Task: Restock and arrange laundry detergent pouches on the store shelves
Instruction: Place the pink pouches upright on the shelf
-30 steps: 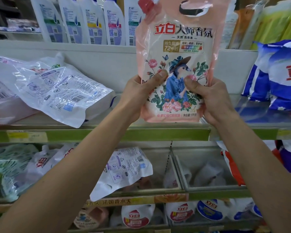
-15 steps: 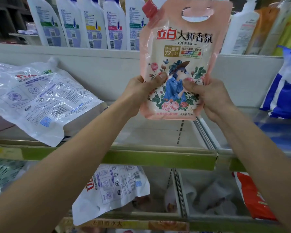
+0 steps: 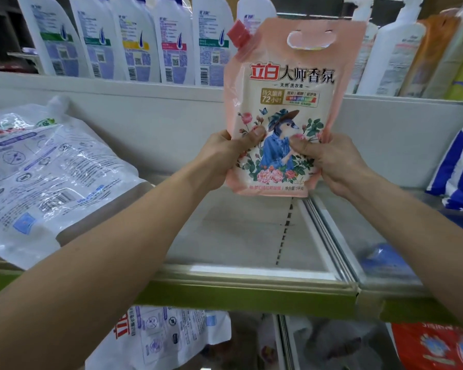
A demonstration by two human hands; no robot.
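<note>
"Head view, left to right?"
"White pouch (image 3: 51, 177) flat on the shelf (image 3: 238, 236). Left hand (image 3: 225, 158) and right hand (image 3: 329, 161) pinch the pink pouch (image 3: 286, 84) upright above the bare bay."
"Step?"
"Placing, I'd judge. Next, lower it and stand it facing out."

A grey shelf (image 3: 238, 236) stood in front of me, its front edged with a green strip (image 3: 238, 296). A clear divider (image 3: 329, 236) ran front to back on its right part. Behind it rose a white back panel (image 3: 158, 134), with a row of white bottles (image 3: 171, 44) above. Dark shelving (image 3: 0, 30) showed at my far upper left. The light was even.
</note>
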